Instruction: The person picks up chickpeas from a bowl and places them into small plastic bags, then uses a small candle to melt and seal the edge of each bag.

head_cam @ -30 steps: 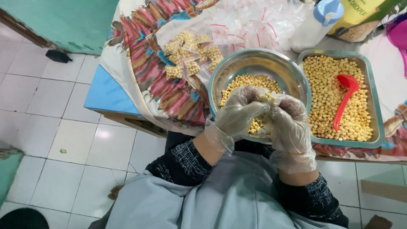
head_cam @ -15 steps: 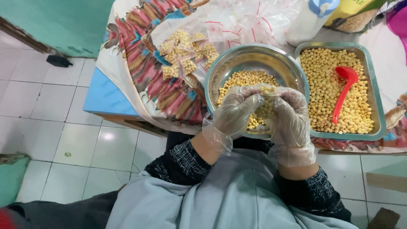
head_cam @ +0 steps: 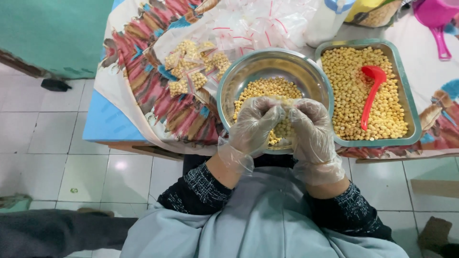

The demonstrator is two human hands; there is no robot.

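Observation:
My left hand (head_cam: 256,125) and my right hand (head_cam: 311,129), both in clear plastic gloves, are held together over the near rim of a round steel bowl (head_cam: 239,76) holding yellow round snacks (head_cam: 270,88). Between the fingertips both hands pinch a small clear bag of snacks (head_cam: 286,109), mostly hidden by the fingers. Left of the bowl lies a pile of small filled bags (head_cam: 193,67). Behind it is a heap of empty clear bags with red strips (head_cam: 253,24).
A rectangular steel tray (head_cam: 413,126) of the same snacks, with a red spoon (head_cam: 370,93) in it, stands right of the bowl. A white bottle (head_cam: 330,19), a yellow packet (head_cam: 370,12) and a pink scoop (head_cam: 437,21) stand at the back. White floor tiles (head_cam: 48,143) lie left.
My hands stay joined over the bowl, with small finger movements on the bag. The view has shifted slightly.

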